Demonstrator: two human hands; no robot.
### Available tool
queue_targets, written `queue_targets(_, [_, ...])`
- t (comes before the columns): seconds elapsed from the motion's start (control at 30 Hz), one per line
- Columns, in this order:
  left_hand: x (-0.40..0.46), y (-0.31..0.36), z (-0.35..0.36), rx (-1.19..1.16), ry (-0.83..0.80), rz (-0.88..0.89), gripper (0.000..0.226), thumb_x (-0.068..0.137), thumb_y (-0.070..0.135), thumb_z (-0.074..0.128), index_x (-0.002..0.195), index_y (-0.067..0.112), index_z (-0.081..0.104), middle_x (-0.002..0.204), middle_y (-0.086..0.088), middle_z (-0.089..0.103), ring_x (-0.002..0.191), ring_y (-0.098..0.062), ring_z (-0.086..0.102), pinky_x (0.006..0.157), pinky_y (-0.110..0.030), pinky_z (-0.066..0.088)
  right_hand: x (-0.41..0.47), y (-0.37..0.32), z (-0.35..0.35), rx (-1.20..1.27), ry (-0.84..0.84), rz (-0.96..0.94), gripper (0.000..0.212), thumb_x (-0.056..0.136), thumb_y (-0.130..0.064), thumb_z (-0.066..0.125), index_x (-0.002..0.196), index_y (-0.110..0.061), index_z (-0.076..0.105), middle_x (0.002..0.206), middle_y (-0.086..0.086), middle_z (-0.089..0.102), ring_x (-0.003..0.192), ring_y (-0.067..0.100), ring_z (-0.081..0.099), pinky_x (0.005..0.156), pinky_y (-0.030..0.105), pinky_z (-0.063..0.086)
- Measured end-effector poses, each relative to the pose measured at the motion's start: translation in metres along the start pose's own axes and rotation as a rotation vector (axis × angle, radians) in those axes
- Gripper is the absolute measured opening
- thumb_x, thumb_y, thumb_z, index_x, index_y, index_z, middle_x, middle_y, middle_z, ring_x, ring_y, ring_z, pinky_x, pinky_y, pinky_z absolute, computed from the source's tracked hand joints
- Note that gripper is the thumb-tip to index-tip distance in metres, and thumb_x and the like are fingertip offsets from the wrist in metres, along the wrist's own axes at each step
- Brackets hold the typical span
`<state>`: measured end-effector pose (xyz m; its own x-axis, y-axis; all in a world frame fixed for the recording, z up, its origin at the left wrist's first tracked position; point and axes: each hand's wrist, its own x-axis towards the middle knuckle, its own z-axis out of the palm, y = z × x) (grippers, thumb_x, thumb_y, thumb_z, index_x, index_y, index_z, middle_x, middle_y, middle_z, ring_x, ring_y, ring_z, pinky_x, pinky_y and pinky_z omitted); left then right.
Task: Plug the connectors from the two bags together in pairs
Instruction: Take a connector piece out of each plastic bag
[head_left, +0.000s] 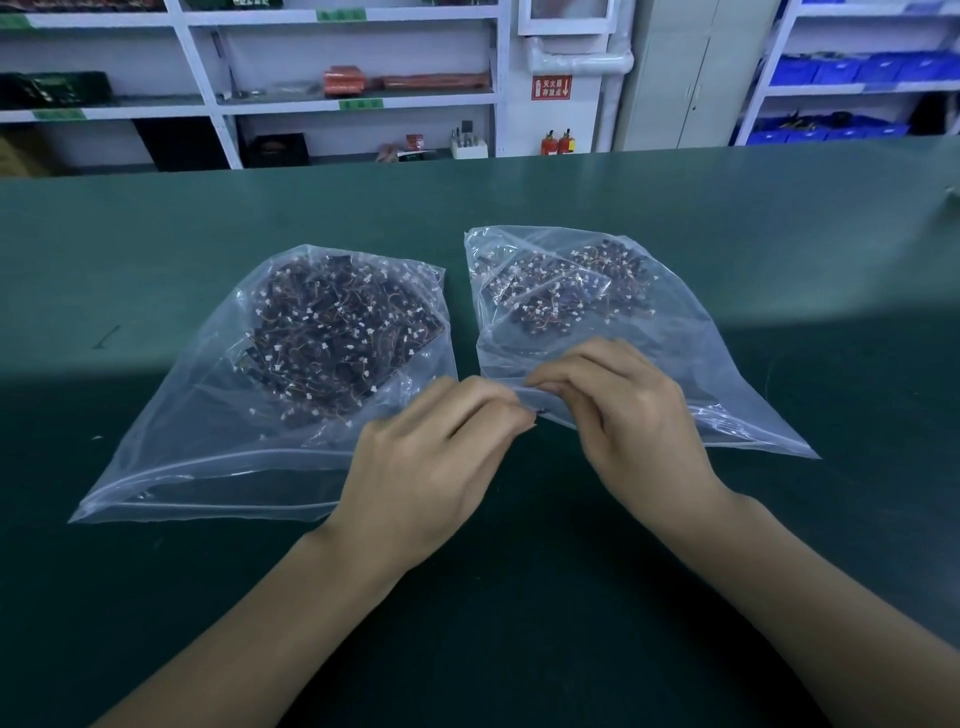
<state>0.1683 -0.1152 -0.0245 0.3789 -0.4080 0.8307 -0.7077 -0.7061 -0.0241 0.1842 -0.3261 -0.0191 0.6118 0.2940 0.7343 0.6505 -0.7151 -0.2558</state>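
Dark green matting, smooth and faintly scuffed, covers the workbench (519, 208), with white shelving (208, 98) and blue bins (857, 70) blurred behind it. Two clear, crinkly plastic bags lie side by side on the mat, just apart. The left bag (208, 441) is broad and flat, its zip edge nearest the person, holding a dense dark heap of wired connectors (337, 332) with small white housings. The right bag (701, 338) holds a thinner, scattered cluster of similar connectors (561, 291). Both hands meet at the right bag's near corner: the left hand (431, 462) and the right hand (628, 410) have their fingers curled, pinching the glossy film between fingertips.
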Motion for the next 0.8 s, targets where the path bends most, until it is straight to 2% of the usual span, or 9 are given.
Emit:
queue_targets(0.17, [-0.0001, -0.0011, -0.003, 0.047, -0.079, 0.002, 0.013, 0.099, 0.001, 0.073, 0.096, 0.012, 0.079, 0.104, 0.007, 0.078, 0.076, -0.022, 0.069, 0.044, -0.038, 0.05, -0.0002, 0.0022, 0.0003, 0.03, -0.006, -0.004, 0.025, 0.096, 0.012, 0.066, 0.106, -0.008, 0.078, 0.099, 0.003, 0.071, 0.088, 0.025, 0.065, 0.076, 0.04, 0.054])
queue_targets(0.27, [-0.0012, -0.0005, -0.0013, 0.048, -0.171, -0.006, 0.017, 0.091, -0.005, 0.077, 0.096, 0.011, 0.077, 0.094, 0.006, 0.078, 0.069, -0.022, 0.064, 0.04, -0.039, 0.047, -0.0009, 0.003, 0.0004, 0.042, -0.001, 0.002, 0.026, 0.096, 0.013, 0.066, 0.107, -0.008, 0.079, 0.1, 0.003, 0.071, 0.09, 0.025, 0.066, 0.077, 0.042, 0.055])
queue_targets(0.37, [-0.0001, 0.0024, -0.0002, 0.038, -0.205, -0.025, 0.015, 0.092, -0.002, 0.076, 0.094, 0.012, 0.072, 0.074, 0.004, 0.065, 0.061, -0.019, 0.055, 0.037, -0.039, 0.044, -0.0009, 0.0022, -0.0003, 0.032, 0.014, -0.005, 0.024, 0.098, 0.008, 0.067, 0.108, -0.01, 0.079, 0.099, 0.001, 0.071, 0.089, 0.025, 0.065, 0.075, 0.044, 0.055])
queue_targets(0.43, [-0.0007, 0.0029, -0.001, 0.007, -0.186, 0.019, 0.015, 0.098, 0.0, 0.068, 0.099, 0.015, 0.066, 0.079, 0.004, 0.068, 0.063, -0.019, 0.057, 0.04, -0.04, 0.046, -0.0006, 0.0014, -0.0001, 0.024, 0.021, -0.01, 0.023, 0.098, 0.005, 0.068, 0.108, -0.011, 0.08, 0.099, 0.001, 0.071, 0.088, 0.024, 0.065, 0.074, 0.043, 0.055])
queue_targets(0.53, [0.0001, 0.0036, -0.0001, 0.003, -0.167, 0.099, 0.024, 0.1, -0.001, 0.065, 0.104, 0.019, 0.052, 0.102, 0.007, 0.076, 0.072, -0.019, 0.059, 0.048, -0.036, 0.049, 0.0005, 0.0039, 0.0, 0.062, 0.031, 0.007, 0.023, 0.096, 0.007, 0.071, 0.107, -0.011, 0.081, 0.097, -0.001, 0.072, 0.088, 0.021, 0.067, 0.075, 0.037, 0.056])
queue_targets(0.63, [0.0006, 0.005, 0.0021, 0.019, -0.181, 0.097, 0.015, 0.101, 0.001, 0.064, 0.101, 0.015, 0.059, 0.113, 0.007, 0.077, 0.078, -0.021, 0.06, 0.056, -0.037, 0.051, 0.0021, 0.007, -0.0019, 0.115, 0.05, 0.045, 0.021, 0.096, 0.005, 0.074, 0.107, -0.01, 0.083, 0.095, -0.002, 0.075, 0.088, 0.014, 0.068, 0.08, 0.016, 0.049])
queue_targets(0.7, [-0.0002, 0.0047, 0.0037, 0.02, -0.211, 0.099, 0.013, 0.103, 0.003, 0.064, 0.102, 0.015, 0.059, 0.12, 0.006, 0.076, 0.085, -0.022, 0.061, 0.065, -0.039, 0.05, 0.0027, 0.0076, -0.0016, 0.12, 0.051, 0.066, 0.02, 0.096, 0.003, 0.074, 0.106, -0.011, 0.083, 0.094, -0.003, 0.076, 0.088, 0.01, 0.066, 0.082, 0.01, 0.043])
queue_targets(0.73, [-0.0006, 0.0045, 0.0042, 0.027, -0.226, 0.098, 0.014, 0.103, 0.003, 0.064, 0.102, 0.016, 0.057, 0.12, 0.006, 0.076, 0.089, -0.023, 0.061, 0.068, -0.039, 0.047, 0.0029, 0.0077, -0.0011, 0.119, 0.051, 0.066, 0.019, 0.096, 0.003, 0.074, 0.105, -0.011, 0.083, 0.094, -0.003, 0.076, 0.088, 0.008, 0.066, 0.082, 0.009, 0.042])
queue_targets(0.8, [-0.0013, 0.0048, 0.005, 0.049, -0.254, 0.078, 0.02, 0.099, 0.0, 0.066, 0.102, 0.017, 0.057, 0.105, 0.008, 0.073, 0.09, -0.024, 0.061, 0.072, -0.037, 0.04, 0.0024, 0.0074, -0.0004, 0.113, 0.052, 0.059, 0.018, 0.097, 0.001, 0.073, 0.105, -0.012, 0.083, 0.095, -0.003, 0.076, 0.089, 0.01, 0.067, 0.082, 0.012, 0.047])
